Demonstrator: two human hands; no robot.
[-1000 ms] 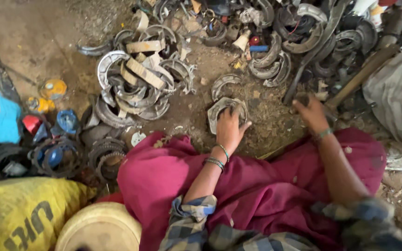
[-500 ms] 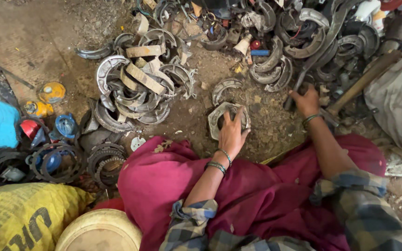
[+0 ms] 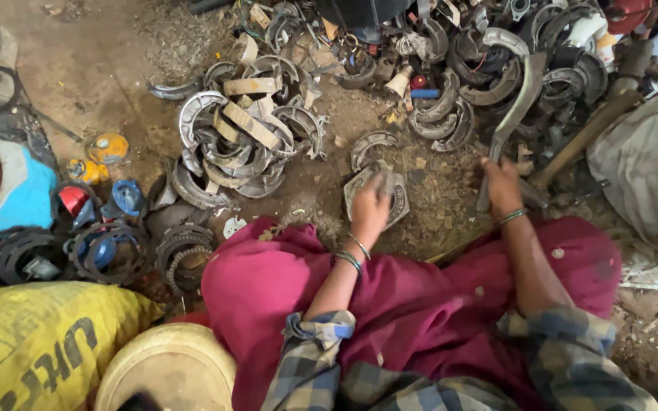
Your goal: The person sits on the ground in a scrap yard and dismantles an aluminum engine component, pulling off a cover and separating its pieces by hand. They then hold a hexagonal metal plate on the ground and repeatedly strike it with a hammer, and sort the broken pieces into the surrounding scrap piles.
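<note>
left hand on brake shoe, brake shoe pile beside

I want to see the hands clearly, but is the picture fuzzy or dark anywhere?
Head view: soft, even daylight, no glare. The left hand on the metal piece looks slightly smeared, the right hand sharper. Edges bend a little; the top corners are darker.

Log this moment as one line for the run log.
left hand: pressing on curved metal brake shoe on ground | right hand: gripping long curved metal bar | pile of brake shoes to left
</note>
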